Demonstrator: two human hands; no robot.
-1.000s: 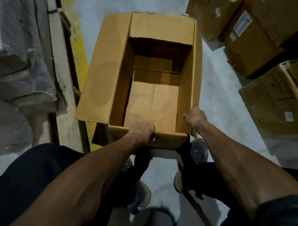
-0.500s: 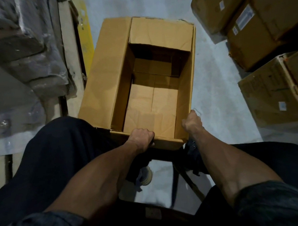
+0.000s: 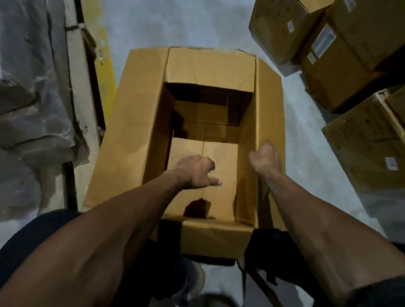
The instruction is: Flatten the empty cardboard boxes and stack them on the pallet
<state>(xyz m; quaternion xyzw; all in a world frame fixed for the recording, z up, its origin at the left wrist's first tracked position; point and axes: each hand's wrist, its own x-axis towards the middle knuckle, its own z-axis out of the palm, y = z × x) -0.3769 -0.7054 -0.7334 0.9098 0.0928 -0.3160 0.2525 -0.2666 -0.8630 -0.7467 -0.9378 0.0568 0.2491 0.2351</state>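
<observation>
Open cardboard box (image 3: pixel 138 128) sits on the grey floor (image 3: pixel 183 21) right in front of my legs, top flaps folded outward, bottom flaps inside closed w/ a seam down the middle. My left hand (image 3: pixel 194 171) is down inside the box, above the bottom flaps near the box's near wall; its fingers (image 3: pixel 215 182) are loosely curled, holding nothing, thumb pointing toward the box's right wall. Can't tell if it touches the bottom; a dark shadow lies on the cardboard just near of it. My right hand (image 3: pixel 265 160) is at the box's right wall, fingers curled over the top edge, gripping wall & flap there. Pic is a bit blurred, so finger detail on that side is unclear.

Rel. to the box: left of it, plastic-wrapped goods (image 3: pixel 27 83), plus a yellow strip (image 3: pixel 103 65) on the floor just beside the box's left flap. Right & far-right of it, several sealed cartons (image 3: pixel 352 43) w/ white labels, well apart from the box. Near side of the box: my dark trousers and one shoe (image 3: pixel 192 281) on the floor.
</observation>
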